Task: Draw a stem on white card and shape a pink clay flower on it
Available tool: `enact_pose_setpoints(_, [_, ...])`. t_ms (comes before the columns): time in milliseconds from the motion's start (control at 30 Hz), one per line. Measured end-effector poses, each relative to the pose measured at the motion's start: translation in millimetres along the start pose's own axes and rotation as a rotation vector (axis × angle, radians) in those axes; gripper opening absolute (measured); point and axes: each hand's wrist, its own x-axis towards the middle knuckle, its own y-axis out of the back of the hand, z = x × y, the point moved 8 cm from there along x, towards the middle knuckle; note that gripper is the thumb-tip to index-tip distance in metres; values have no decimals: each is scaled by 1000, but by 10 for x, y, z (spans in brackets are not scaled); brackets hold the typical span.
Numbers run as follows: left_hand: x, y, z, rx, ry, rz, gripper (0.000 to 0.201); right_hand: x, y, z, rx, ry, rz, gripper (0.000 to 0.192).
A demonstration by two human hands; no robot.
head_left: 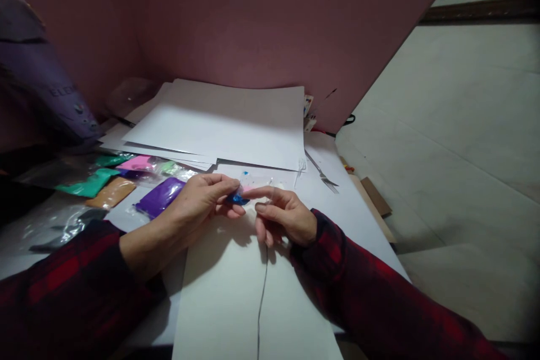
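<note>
My left hand point(201, 198) and my right hand point(283, 216) meet over a white sheet of paper point(236, 292) on the table. Both pinch a small clear packet with a blue lump inside point(238, 198), held between the fingertips of the two hands. A thin dark wire or thread point(262, 298) hangs down from under my right hand across the sheet. Both sleeves are red-and-black plaid.
Packets of coloured clay lie at the left: purple point(160, 196), tan point(111, 192), green point(88, 183), pink point(135, 163). A stack of white sheets point(223, 124) lies behind the hands. A metal fork point(323, 173) and a clear plastic fork point(299, 169) lie to the right. The table edge runs down the right side.
</note>
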Motion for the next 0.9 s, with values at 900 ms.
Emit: enact_pose_setpoints(900, [-24,-16,50,86,-43,-6,17,-23,-82,-201,-96,195,88,28])
